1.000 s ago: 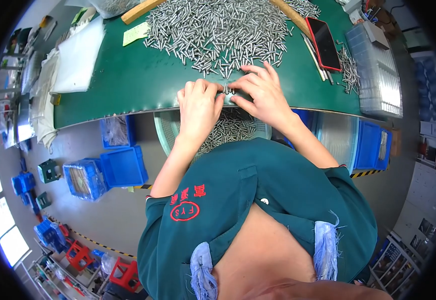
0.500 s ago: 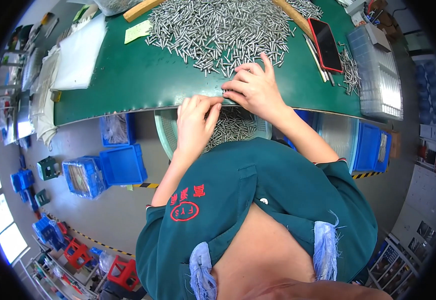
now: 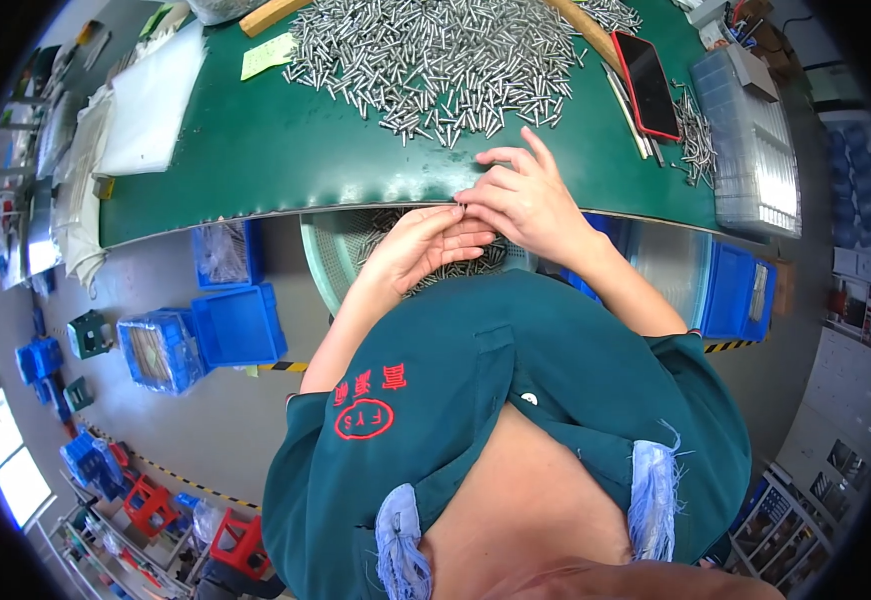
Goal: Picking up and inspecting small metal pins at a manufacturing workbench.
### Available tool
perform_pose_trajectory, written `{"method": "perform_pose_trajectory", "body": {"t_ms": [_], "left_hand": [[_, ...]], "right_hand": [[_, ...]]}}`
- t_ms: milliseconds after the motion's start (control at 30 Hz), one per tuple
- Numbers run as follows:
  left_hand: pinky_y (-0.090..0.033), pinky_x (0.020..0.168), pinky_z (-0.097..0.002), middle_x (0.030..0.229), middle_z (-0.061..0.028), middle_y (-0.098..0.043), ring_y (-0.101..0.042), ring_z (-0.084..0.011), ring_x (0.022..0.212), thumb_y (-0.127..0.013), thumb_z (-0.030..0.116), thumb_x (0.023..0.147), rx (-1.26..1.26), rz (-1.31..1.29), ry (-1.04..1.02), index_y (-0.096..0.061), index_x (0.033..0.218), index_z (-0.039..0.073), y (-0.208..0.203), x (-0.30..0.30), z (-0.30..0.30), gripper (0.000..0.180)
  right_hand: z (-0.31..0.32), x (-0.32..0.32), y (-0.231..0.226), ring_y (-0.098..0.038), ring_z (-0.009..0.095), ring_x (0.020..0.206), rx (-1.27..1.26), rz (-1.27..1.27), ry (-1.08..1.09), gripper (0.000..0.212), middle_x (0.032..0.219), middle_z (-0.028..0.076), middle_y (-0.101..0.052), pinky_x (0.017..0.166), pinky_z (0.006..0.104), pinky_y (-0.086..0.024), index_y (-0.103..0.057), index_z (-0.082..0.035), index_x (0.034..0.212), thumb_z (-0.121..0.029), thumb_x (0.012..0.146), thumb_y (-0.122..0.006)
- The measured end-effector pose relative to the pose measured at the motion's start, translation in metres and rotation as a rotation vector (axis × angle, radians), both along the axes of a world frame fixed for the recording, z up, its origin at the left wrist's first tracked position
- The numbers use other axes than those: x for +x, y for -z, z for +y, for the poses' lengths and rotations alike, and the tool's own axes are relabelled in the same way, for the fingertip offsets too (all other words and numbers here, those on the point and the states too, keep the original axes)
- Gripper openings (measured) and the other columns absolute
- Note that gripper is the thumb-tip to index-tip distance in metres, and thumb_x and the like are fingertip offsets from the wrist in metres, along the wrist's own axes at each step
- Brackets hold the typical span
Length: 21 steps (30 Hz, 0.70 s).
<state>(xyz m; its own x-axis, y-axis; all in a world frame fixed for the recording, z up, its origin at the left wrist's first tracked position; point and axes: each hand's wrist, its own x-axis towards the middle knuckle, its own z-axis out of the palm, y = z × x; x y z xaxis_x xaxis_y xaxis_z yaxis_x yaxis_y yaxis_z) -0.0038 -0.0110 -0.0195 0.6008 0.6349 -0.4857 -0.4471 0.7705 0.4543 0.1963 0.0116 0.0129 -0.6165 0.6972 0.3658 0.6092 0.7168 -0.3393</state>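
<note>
My left hand [image 3: 430, 243] is palm up just off the table's near edge, its fingers stretched out and slightly curled. At its thumb tip, the thumb and forefinger of my right hand [image 3: 528, 208] are pinched together, with the other fingers raised. Whatever lies in that pinch is too small to make out. Below both hands, a pale green plastic basket [image 3: 324, 262] holds many small metal pins [image 3: 476, 264], partly covered by my hands. Beyond them a large heap of similar metal pins [image 3: 436, 65] lies on the green tabletop [image 3: 246, 150].
Wooden bars [image 3: 274, 15] flank the heap. A red-edged phone [image 3: 648, 88], thin rods [image 3: 628, 115] and a smaller pin pile [image 3: 696, 145] lie right, beside clear plastic cases [image 3: 751, 150]. White sheets [image 3: 153, 105] lie left. Blue bins [image 3: 241, 327] stand below the table.
My left hand has turned palm up and its fingers have unfolded. Both hands have moved slightly right and nearer to me, off the tabletop, and their fingertips now meet.
</note>
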Motion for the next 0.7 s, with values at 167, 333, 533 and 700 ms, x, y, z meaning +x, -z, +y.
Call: {"method": "perform_pose_trajectory", "body": {"t_ms": [167, 333, 533, 700], "left_hand": [[-0.054, 0.086, -0.0352, 0.107, -0.0171, -0.064, -0.065, -0.0257, 0.100, -0.049, 0.022, 0.098, 0.065, 0.114, 0.037, -0.055, 0.114, -0.005, 0.000, 0.004, -0.002, 0.032], [-0.052, 0.086, -0.0318, 0.104, -0.0153, -0.065, -0.065, -0.0220, 0.098, -0.046, 0.023, 0.100, 0.246, 0.268, 0.031, -0.056, 0.113, -0.004, -0.007, 0.007, -0.010, 0.032], [-0.051, 0.084, -0.0286, 0.100, -0.0115, -0.067, -0.065, -0.0162, 0.094, -0.045, 0.018, 0.100, 0.582, 0.389, 0.029, -0.059, 0.110, -0.004, -0.033, 0.003, -0.010, 0.028], [-0.051, 0.084, -0.0277, 0.097, -0.0095, -0.069, -0.064, -0.0134, 0.092, -0.048, 0.013, 0.098, 0.681, 0.466, -0.035, -0.061, 0.107, -0.005, -0.046, 0.004, -0.013, 0.024]], "right_hand": [[-0.004, -0.004, 0.003, -0.053, 0.022, 0.109, -0.053, 0.062, 0.068, 0.024, 0.089, 0.001, -0.061, 0.107, 0.0543, -0.029, -0.066, -0.014, 0.101, -0.017, 0.077, -0.070], [-0.007, -0.003, -0.002, -0.053, 0.025, 0.109, -0.074, 0.098, 0.090, 0.023, 0.090, 0.004, -0.062, 0.104, 0.0491, -0.034, -0.066, -0.012, 0.100, -0.019, 0.077, -0.071], [-0.008, -0.002, -0.022, -0.052, 0.026, 0.112, -0.411, 0.356, 0.104, 0.019, 0.092, 0.004, -0.065, 0.094, 0.0394, -0.041, -0.069, -0.010, 0.096, -0.020, 0.081, -0.070], [-0.009, -0.002, -0.030, -0.051, 0.024, 0.115, -0.597, 0.509, 0.077, 0.016, 0.100, 0.004, -0.067, 0.096, 0.0374, -0.041, -0.068, -0.006, 0.095, -0.015, 0.082, -0.070]]}}
